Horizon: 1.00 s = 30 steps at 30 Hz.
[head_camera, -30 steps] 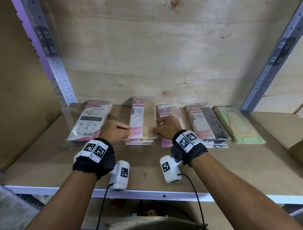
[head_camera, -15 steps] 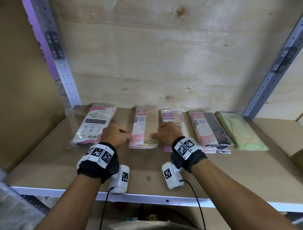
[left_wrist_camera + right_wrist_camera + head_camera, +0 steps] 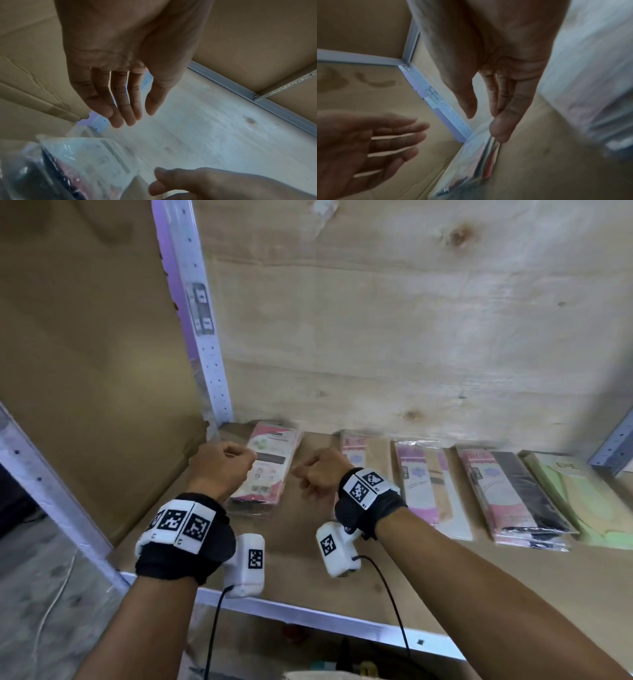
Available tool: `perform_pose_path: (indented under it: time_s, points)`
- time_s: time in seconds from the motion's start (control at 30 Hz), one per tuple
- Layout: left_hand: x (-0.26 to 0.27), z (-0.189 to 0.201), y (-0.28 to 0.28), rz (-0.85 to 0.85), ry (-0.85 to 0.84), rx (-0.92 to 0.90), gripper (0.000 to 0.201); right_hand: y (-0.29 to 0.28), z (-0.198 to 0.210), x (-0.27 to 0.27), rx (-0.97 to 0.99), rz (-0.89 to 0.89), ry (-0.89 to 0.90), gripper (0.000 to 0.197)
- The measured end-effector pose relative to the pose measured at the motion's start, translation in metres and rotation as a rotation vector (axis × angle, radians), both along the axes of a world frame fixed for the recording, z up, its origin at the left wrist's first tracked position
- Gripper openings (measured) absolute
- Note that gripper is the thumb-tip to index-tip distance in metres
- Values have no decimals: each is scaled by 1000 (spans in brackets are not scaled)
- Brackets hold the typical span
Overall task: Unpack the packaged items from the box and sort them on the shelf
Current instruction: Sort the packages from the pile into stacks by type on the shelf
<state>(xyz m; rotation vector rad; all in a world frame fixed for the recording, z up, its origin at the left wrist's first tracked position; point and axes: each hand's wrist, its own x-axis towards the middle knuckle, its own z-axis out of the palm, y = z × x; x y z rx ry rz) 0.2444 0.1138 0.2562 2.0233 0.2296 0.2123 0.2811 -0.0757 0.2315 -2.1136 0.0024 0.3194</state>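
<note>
Several flat plastic packs lie in a row on the wooden shelf (image 3: pixel 445 594): a pink-and-white pack (image 3: pixel 274 460) at the left, then a beige pack (image 3: pixel 373 450), a pink-and-beige pack (image 3: pixel 424 484), a black pack (image 3: pixel 513 498) and a green pack (image 3: pixel 579 498). My left hand (image 3: pixel 222 465) hovers over the near end of the pink-and-white pack. My right hand (image 3: pixel 317 474) hovers between that pack and the beige one. Both hold nothing. In the wrist views the left hand's fingers (image 3: pixel 126 108) and the right hand's fingers (image 3: pixel 500 121) hang relaxed above the pink-and-white pack (image 3: pixel 77 169) (image 3: pixel 471 162).
A plywood back wall (image 3: pixel 411 337) closes the shelf behind the packs. A perforated metal upright (image 3: pixel 202 337) and a cardboard side panel (image 3: pixel 85 371) bound the left. The metal front rail (image 3: pixel 308 616) runs along the near edge. Another upright (image 3: pixel 613 450) stands at the right.
Both hands have let go of the beige pack, lifted off the shelf and moved left toward the pink-and-white pack. The head view has swung left and closer.
</note>
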Motion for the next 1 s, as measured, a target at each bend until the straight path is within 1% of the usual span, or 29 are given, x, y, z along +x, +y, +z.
perform_pose_path:
  time_s: [0.1, 0.17, 0.2, 0.27, 0.33, 0.37, 0.43, 0.5, 0.53, 0.57, 0.63, 0.7, 0.77, 0.83, 0.87, 0.9, 0.93, 1.0]
  points:
    - [2, 0, 11, 14, -2, -19, 11, 33, -12, 14, -18, -34, 16, 46]
    - [3, -2, 15, 9, 21, -20, 17, 45, -20, 21, -14, -44, 25, 53]
    - [4, -3, 17, 5, 32, -19, 18, 48, -22, 23, -12, -42, 37, 50]
    - [5, -5, 20, -3, 52, -15, 18, 48, -26, 24, 10, -37, 66, 39]
    - [6, -5, 20, -4, 68, 3, 17, 44, -24, 20, 34, -8, 61, 30]
    - [6, -6, 20, -2, 78, 17, 16, 41, -21, 17, 49, 7, 54, 24]
    - [7, -7, 17, 4, 95, 14, 14, 32, -13, 7, 143, 0, 77, 7]
    - [5, -5, 11, 0, 129, -57, 11, 19, -4, -4, 227, -44, 61, 9]
    - [3, -3, 7, -8, 158, -83, 15, 12, 2, -11, 245, -58, 39, 6]
    - [0, 0, 3, -21, 196, -111, 23, 5, 8, -18, 250, -66, 6, 4]
    - [-6, 5, -6, -68, 250, -232, 39, -9, 18, -32, 223, -58, -92, 8]
    - [-12, 10, -14, -125, 256, -387, 47, -23, 26, -48, 187, -40, -206, 17]
    - [-17, 13, -23, -192, 260, -508, 57, -35, 29, -66, 158, -6, -303, 21]
    - [-19, 15, -31, -230, 261, -575, 73, -46, 29, -87, 99, 49, -388, 24]
    - [-20, 16, -35, -237, 256, -590, 77, -50, 28, -96, 60, 71, -436, 26]
    - [-20, 17, -39, -238, 250, -594, 75, -55, 28, -105, 20, 84, -477, 27]
    - [-21, 16, -43, -241, 243, -595, 69, -59, 27, -111, -16, 88, -507, 27]
    - [-23, 15, -53, -249, 220, -617, 41, -68, 25, -119, -100, 85, -556, 29]
